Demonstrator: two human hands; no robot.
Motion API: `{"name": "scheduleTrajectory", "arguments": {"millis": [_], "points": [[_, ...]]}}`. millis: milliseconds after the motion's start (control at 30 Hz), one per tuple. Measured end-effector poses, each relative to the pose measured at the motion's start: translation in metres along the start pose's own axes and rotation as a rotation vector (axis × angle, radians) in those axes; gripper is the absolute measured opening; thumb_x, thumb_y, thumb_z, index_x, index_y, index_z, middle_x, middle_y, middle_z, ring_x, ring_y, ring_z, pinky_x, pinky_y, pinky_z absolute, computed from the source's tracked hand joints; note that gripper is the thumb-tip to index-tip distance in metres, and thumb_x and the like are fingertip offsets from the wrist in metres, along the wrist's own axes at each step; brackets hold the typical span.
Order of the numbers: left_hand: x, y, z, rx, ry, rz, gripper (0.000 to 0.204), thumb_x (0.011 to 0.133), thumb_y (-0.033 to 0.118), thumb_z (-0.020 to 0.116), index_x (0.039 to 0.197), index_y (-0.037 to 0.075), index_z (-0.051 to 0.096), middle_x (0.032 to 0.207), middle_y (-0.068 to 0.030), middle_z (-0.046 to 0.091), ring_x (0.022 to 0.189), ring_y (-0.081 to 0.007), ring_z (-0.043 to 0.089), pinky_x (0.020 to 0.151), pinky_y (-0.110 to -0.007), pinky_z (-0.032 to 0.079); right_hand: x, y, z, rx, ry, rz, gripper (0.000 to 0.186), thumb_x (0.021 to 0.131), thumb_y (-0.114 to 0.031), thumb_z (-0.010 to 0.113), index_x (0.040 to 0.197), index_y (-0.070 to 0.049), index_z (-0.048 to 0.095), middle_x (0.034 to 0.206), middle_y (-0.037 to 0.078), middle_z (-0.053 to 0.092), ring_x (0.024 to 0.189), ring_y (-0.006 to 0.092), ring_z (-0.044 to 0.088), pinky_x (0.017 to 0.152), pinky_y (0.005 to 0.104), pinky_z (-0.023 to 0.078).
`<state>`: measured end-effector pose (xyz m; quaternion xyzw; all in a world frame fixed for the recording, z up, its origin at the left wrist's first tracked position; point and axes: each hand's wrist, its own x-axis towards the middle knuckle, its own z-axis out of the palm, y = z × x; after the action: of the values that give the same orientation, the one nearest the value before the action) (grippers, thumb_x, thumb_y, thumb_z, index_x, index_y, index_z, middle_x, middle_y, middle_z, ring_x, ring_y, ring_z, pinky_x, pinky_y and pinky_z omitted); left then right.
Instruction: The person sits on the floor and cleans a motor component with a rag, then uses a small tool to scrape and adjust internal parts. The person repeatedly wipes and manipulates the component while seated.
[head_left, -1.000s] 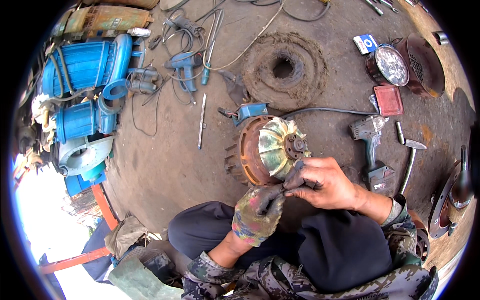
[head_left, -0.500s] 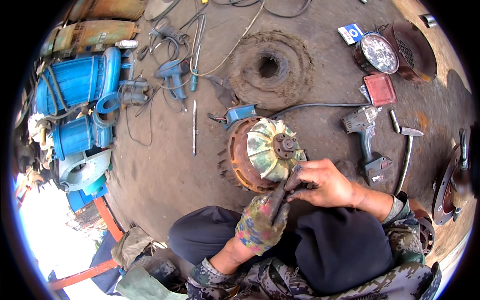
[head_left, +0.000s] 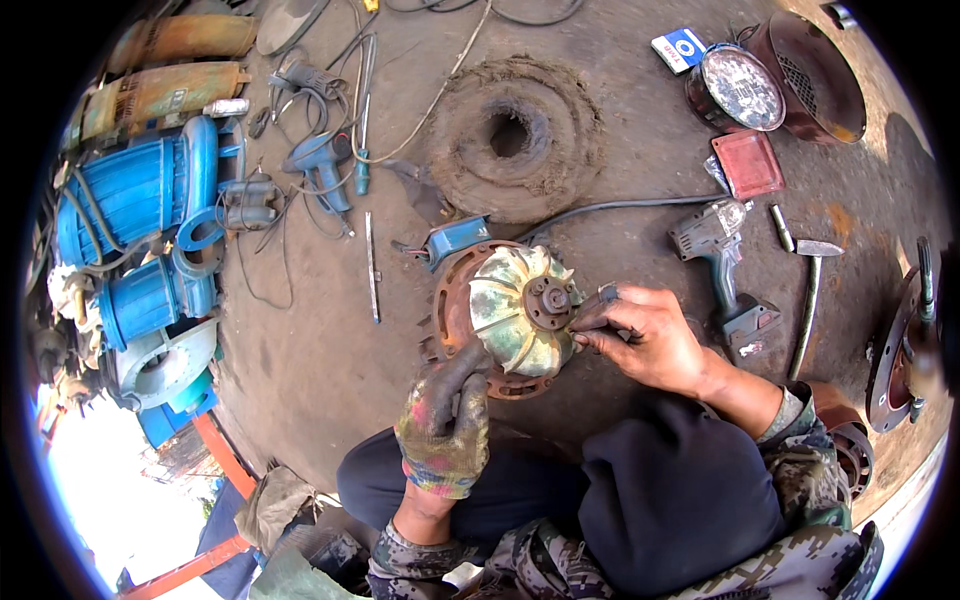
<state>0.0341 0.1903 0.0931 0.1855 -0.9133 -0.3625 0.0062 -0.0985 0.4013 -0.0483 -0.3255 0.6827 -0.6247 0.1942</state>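
A pale green, ribbed, dome-shaped impeller point(head_left: 505, 318) with a dark bolted hub point(head_left: 549, 302) sits on a rusty slotted flange point(head_left: 452, 305) in front of me. My right hand point(head_left: 640, 335), bare with blackened fingertips, is closed in a pinch at the hub's right side; whatever its fingers grip is too small to make out. In a dirty patterned glove, my left hand point(head_left: 443, 430) is at the flange's lower left edge. Its index finger and thumb point upward, apart, and I see nothing between them.
A blue metal box point(head_left: 458, 238) stands behind the flange. To the right lie a cordless impact wrench point(head_left: 722, 270), a hammer point(head_left: 812, 300), a red tray point(head_left: 750, 165) and a round tin point(head_left: 742, 90). Beyond is a muddy ring point(head_left: 515, 135); blue pumps point(head_left: 130, 195) and a heat gun point(head_left: 322, 170) are left.
My left hand has drawn away from the right, moving left and down to the flange's edge. My right hand has risen slightly to the hub's side. The whole view has shifted a little.
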Motion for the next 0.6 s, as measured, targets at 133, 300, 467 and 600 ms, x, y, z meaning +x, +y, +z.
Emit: {"name": "scheduleTrajectory", "arguments": {"millis": [133,300,467,600], "points": [[0.022,-0.013,-0.008,0.097,0.041,0.057,0.029,0.103,-0.004,0.064,0.130,0.001,0.073,0.117,-0.0170,0.076,0.104,-0.0266,0.075,0.094,-0.038,0.058,0.004,-0.001,0.007,-0.159,-0.033,-0.078,0.024,0.086,-0.007,0.085,0.108,-0.008,0.076,0.091,0.013,0.067,0.079,0.0345,0.070,0.068,0.0434,0.058],[0.035,-0.036,0.010,0.155,0.046,0.198,0.030,0.100,-0.004,0.068,0.128,0.001,0.073,0.121,-0.0165,0.075,0.111,-0.0303,0.073,0.096,-0.039,0.057,0.015,-0.012,0.009,-0.184,-0.083,-0.024,0.026,0.088,-0.007,0.081,0.112,-0.008,0.069,0.093,0.015,0.067,0.084,0.0387,0.071,0.070,0.0489,0.059],[0.035,-0.037,0.018,0.181,0.099,0.198,0.031,0.097,-0.004,0.070,0.128,0.003,0.074,0.121,-0.0150,0.074,0.116,-0.0323,0.070,0.101,-0.043,0.055,0.031,-0.029,-0.003,-0.262,-0.264,0.054,0.021,0.089,-0.003,0.072,0.109,-0.007,0.065,0.096,0.017,0.068,0.085,0.0433,0.072,0.072,0.0524,0.060],[0.039,-0.050,0.024,0.169,0.123,0.226,0.031,0.098,-0.004,0.070,0.127,0.004,0.074,0.119,-0.0145,0.074,0.111,-0.0329,0.069,0.100,-0.044,0.054,0.041,-0.035,-0.008,-0.341,-0.351,0.038,0.019,0.088,-0.002,0.070,0.106,-0.006,0.063,0.095,0.017,0.068,0.084,0.0432,0.072,0.072,0.0525,0.060]]}}
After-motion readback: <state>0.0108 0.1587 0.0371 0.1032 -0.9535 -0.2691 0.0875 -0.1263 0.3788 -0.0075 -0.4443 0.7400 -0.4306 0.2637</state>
